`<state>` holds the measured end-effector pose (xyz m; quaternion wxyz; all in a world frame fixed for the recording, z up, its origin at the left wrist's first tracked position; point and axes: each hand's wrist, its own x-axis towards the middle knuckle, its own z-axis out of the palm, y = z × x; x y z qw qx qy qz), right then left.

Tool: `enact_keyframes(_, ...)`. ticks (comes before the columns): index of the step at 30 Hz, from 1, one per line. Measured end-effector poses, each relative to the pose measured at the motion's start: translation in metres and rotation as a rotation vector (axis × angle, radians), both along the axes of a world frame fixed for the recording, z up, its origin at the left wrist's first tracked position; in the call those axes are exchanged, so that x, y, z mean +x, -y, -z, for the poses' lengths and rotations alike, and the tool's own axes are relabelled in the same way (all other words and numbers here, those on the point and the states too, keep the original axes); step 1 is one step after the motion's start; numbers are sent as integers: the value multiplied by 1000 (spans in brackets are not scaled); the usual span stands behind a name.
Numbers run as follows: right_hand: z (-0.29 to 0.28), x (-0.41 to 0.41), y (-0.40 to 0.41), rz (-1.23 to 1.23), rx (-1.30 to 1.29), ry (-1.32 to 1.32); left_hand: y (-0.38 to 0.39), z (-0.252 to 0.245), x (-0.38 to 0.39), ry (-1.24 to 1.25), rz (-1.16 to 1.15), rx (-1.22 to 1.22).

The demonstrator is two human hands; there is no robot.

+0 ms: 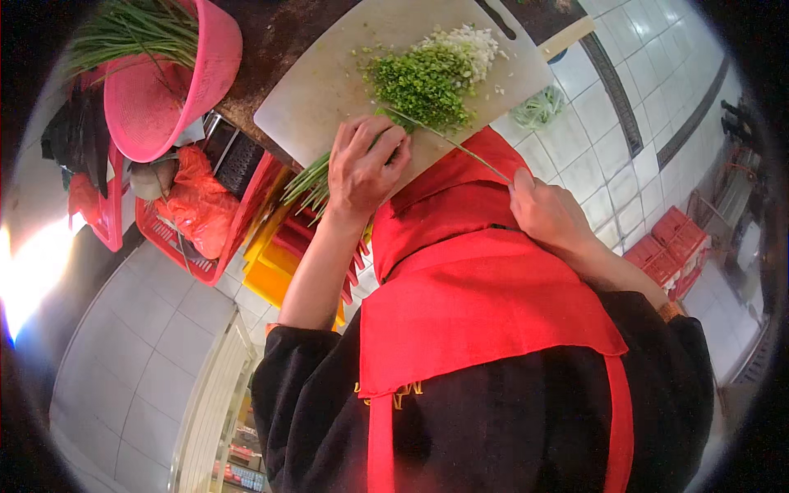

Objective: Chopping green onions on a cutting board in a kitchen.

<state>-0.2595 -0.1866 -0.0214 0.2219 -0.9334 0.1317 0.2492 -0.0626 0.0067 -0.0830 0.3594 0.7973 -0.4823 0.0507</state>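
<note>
My left hand, fingers curled, presses a bunch of green onions onto the white plastic cutting board; the stalks stick out on its left side. My right hand is closed around the handle end of what looks like a knife, seen nearly edge-on as a thin line. Its tip reaches the board just beside my left fingers. Beyond the blade lies a pile of chopped green onion, green nearer me and white at the far right. My fist hides the knife's handle.
A pink plastic basket with long green onions stands tilted at the upper left. Below it are a red crate with an orange-red plastic bag and yellow plastic stools. A clear bag of greens lies beyond the board's right edge.
</note>
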Motion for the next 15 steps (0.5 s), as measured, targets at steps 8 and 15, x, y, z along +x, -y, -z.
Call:
enact_keyframes(8,33,60,-26,70,159,200,3,-3,0,-39,-7,3)
enact_keyframes(15,-7,2,-6,31,-19,-58,0,1,2,11,43,-27)
